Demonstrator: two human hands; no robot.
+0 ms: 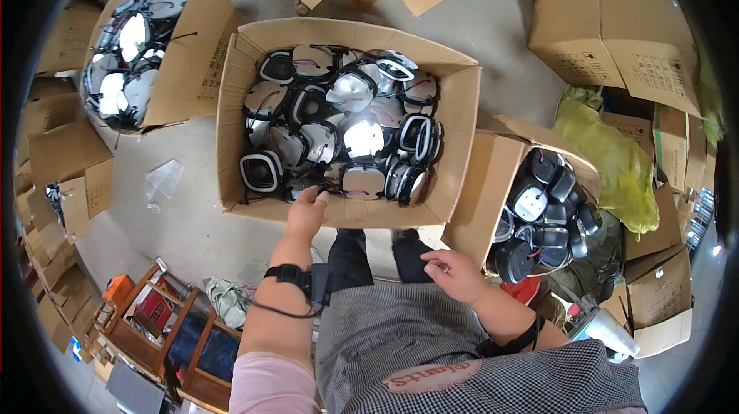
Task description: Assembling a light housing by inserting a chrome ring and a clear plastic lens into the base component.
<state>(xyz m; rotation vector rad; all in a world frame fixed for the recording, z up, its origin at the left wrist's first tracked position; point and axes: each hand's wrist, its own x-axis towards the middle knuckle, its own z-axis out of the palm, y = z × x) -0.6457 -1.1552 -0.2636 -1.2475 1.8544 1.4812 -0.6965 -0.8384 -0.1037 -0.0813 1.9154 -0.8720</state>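
Note:
A large open cardboard box (231, 144) stands on the floor in front of me, filled with several black and white rounded plastic housings (346, 133) with wires. My left hand (306, 212) reaches over the box's near wall, fingers touching a housing at the near edge; whether it grips one I cannot tell. My right hand (454, 271) hovers above my lap with its fingers loosely curled, holding nothing. Both wrists wear black straps.
A second open box (185, 52) of similar housings stands at the far left. A third box (481, 198) of black parts sits at the right, beside a yellow plastic bag (608, 156). Closed cartons (616, 25) stand around. A wooden rack (154, 321) is at lower left.

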